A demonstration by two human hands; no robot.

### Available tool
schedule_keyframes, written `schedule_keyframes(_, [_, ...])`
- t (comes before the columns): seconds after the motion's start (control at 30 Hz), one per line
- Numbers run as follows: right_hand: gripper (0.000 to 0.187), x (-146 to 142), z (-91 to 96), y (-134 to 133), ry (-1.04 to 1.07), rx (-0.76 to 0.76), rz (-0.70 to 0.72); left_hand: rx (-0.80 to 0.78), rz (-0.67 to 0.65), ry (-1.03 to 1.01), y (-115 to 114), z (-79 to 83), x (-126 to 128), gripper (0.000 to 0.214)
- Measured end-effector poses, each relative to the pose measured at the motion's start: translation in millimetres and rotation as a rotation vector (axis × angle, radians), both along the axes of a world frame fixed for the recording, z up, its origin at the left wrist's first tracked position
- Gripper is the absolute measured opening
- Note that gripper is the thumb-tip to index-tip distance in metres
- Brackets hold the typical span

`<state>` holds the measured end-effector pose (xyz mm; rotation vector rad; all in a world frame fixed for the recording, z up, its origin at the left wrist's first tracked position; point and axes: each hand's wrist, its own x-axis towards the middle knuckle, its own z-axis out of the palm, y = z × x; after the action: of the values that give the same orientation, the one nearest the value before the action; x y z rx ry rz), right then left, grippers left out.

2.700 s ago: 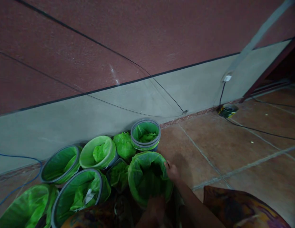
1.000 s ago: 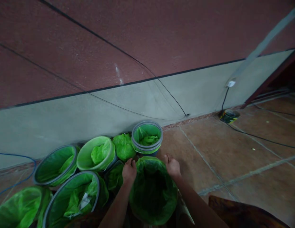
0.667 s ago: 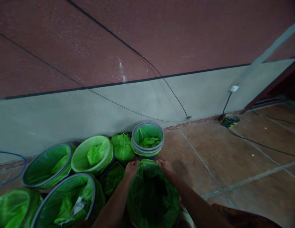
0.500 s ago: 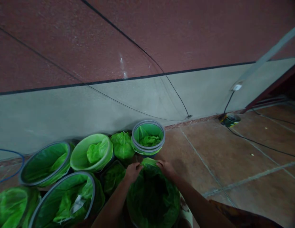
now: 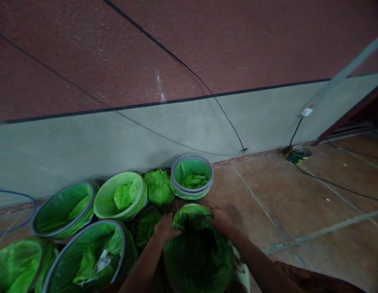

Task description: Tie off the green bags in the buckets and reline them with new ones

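Observation:
Directly below me stands a bin lined with a green plastic bag, its mouth facing up and its inside dark. My left hand holds the left far edge of the bag, thumb over the rim and fingers outside. On the opposite side, my right hand grips the bag's right far edge, its fingers partly hidden behind the plastic. Between the hands, the bag's far edge is spread over the rim. Close beyond them is a round grey-rimmed bin lined with green plastic.
Left of me sit several green-lined bins, among them a pale-rimmed bin and a large grey-rimmed bin. A knotted green bag stands by the wall. A tin and cables lie on the tiled floor to the right.
My hands have moved apart along the bag's far edge, spreading it wider over the rim. The view has shifted slightly.

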<state>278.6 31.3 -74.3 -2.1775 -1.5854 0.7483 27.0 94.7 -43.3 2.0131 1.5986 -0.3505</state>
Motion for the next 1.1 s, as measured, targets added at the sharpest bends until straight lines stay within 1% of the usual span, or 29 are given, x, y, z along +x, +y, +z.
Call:
schedule_keyframes(0.03, [0.048,0.0,6.4,3.0,0.017,0.057,-0.002,0.009,0.042,-0.053,5.1,2.0,0.9,0.077])
schedule_keyframes(0.07, [0.044,-1.1,13.2,7.3,0.041,0.114,0.004,0.025,0.085,-0.118,10.9,4.1,3.0,0.075])
schedule_keyframes(0.13, [0.039,-7.6,25.7,19.3,0.076,0.189,0.039,0.072,0.132,-0.227,22.7,7.8,11.3,0.052])
schedule_keyframes(0.17, [0.038,-12.7,30.4,26.2,0.080,0.200,0.079,0.091,0.131,-0.256,27.4,9.0,17.0,0.045])
schedule_keyframes(0.23, [0.036,-25.2,35.7,39.2,0.051,0.173,0.182,0.118,0.098,-0.267,32.0,9.3,29.0,0.043])
schedule_keyframes(0.33, [0.034,-42.3,33.6,50.4,-0.031,0.057,0.331,0.122,0.042,-0.266,26.4,4.4,41.4,0.038])
schedule_keyframes(0.4, [0.034,-47.9,28.2,51.1,-0.077,-0.009,0.392,0.125,0.020,-0.269,18.6,-1.1,42.4,0.036])
schedule_keyframes(0.5, [0.035,-46.4,19.0,46.7,-0.108,-0.055,0.430,0.146,-0.037,-0.266,9.6,-8.5,34.9,0.032])
schedule_keyframes(0.57, [0.032,-41.6,13.2,44.2,-0.121,-0.099,0.430,0.153,-0.088,-0.219,7.1,-11.5,28.9,0.030])
schedule_keyframes(0.63, [0.030,-36.9,7.9,43.6,-0.138,-0.142,0.414,0.133,-0.108,-0.126,6.1,-12.8,25.0,0.029])
schedule_keyframes(0.73, [0.030,-33.6,1.1,44.4,-0.140,-0.165,0.383,0.093,-0.084,-0.016,3.9,-13.2,24.2,0.027])
schedule_keyframes(0.83, [0.031,-33.1,-2.2,42.9,-0.130,-0.184,0.351,0.080,-0.032,0.010,0.0,-12.9,24.1,0.033])
schedule_keyframes(0.9, [0.032,-32.3,-0.8,39.4,-0.125,-0.195,0.326,0.067,0.012,-0.003,-2.5,-12.2,21.7,0.045])
schedule_keyframes(1.0, [0.042,-28.2,7.1,33.9,-0.102,-0.153,0.279,0.082,0.055,-0.090,-4.8,-10.3,14.1,0.077])
schedule_keyframes(1.07, [0.045,-23.3,15.3,34.2,-0.027,-0.100,0.167,0.105,0.096,-0.149,-5.9,-8.9,8.6,0.084])
schedule_keyframes(1.1, [0.043,-20.1,19.9,36.5,0.023,-0.082,0.071,0.118,0.123,-0.171,-6.4,-8.1,6.4,0.081])
